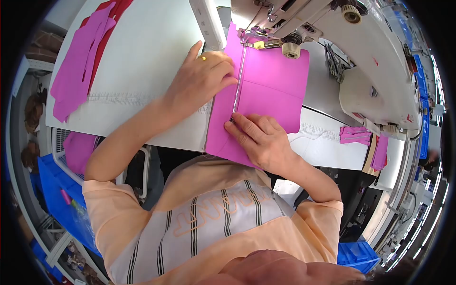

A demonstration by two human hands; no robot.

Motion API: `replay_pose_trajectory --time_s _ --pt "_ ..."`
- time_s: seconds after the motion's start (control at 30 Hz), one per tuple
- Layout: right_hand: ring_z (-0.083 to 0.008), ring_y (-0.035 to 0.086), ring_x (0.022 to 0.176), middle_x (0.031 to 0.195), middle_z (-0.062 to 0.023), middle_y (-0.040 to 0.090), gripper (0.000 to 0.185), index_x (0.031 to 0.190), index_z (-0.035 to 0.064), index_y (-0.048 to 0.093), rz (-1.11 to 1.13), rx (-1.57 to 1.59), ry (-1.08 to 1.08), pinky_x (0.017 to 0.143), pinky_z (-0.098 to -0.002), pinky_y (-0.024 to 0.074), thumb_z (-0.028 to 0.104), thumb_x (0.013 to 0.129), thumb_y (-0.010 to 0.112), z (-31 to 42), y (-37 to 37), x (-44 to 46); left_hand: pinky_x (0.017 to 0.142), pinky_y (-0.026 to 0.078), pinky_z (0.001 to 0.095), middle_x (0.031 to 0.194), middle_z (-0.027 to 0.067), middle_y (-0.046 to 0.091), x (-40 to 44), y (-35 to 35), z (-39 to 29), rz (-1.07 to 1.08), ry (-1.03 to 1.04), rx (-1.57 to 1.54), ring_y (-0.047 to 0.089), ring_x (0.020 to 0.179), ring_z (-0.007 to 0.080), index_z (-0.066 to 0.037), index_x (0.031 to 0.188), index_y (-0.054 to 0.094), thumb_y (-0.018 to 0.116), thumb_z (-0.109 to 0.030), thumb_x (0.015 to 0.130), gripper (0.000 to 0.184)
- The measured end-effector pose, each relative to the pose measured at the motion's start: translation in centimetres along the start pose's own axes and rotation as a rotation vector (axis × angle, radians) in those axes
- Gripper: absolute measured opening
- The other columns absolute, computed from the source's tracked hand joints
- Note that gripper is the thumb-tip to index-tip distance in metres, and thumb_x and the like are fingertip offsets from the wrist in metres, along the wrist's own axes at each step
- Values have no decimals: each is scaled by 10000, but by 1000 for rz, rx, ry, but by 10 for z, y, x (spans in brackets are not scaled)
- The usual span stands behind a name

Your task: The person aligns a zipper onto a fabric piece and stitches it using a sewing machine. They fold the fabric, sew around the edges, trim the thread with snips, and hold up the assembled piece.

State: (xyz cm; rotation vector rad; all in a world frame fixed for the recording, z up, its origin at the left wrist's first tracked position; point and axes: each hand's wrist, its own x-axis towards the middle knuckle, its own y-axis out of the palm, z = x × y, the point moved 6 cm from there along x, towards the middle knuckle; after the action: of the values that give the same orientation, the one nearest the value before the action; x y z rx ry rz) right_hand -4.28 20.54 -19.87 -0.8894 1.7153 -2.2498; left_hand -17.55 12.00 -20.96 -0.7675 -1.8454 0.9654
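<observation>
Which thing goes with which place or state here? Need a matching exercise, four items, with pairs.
Things:
1. Left hand
2. Right hand
3. Red fabric
4. Zipper

Places and states:
A. Partly covered by loose pink pieces
B. Runs lengthwise on the pink panel
C. Wears a yellow ring
D. Fingertips at the zipper end nearest the person

Pairs: 1-C, 2-D, 3-A, 4-B
</observation>
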Motion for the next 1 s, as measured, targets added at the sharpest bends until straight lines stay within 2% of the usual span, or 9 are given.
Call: replay_pose_trajectory --time_s 0.07,0.27,0.57,1.0 --pt "-227 543 910 1142 -131 568 433 1103 1 618 13 -7 -12 745 -329 463 123 690 572 -1 0 1 1021 297 489 1055 44 591 11 8 11 164 -64 10 580 990 205 -88 1007 602 651 -219 823 231" --pt "-207 559 890 1130 -114 587 443 1082 21 650 -10 -17 -28 719 -318 462 132 657 594 -3 0 2 1033 260 536 1101 -2 615 10 12 12 -50 -44 -60 589 1011 189 -113 1029 623 632 -242 841 228" --pt "-204 568 888 1122 -109 596 456 1075 16 654 -12 15 -24 720 -314 473 131 637 595 -6 -2 3 1027 229 583 1147 -35 603 10 13 16 -19 -32 -62 593 1008 174 -150 1067 644 604 -263 861 238" --pt "-205 571 891 1129 -107 596 472 1092 24 648 43 6 -32 723 -314 473 135 636 596 -7 -4 1 1019 241 585 1109 -50 605 9 13 13 -53 -54 -72 608 940 183 -148 1049 643 630 -267 842 240"
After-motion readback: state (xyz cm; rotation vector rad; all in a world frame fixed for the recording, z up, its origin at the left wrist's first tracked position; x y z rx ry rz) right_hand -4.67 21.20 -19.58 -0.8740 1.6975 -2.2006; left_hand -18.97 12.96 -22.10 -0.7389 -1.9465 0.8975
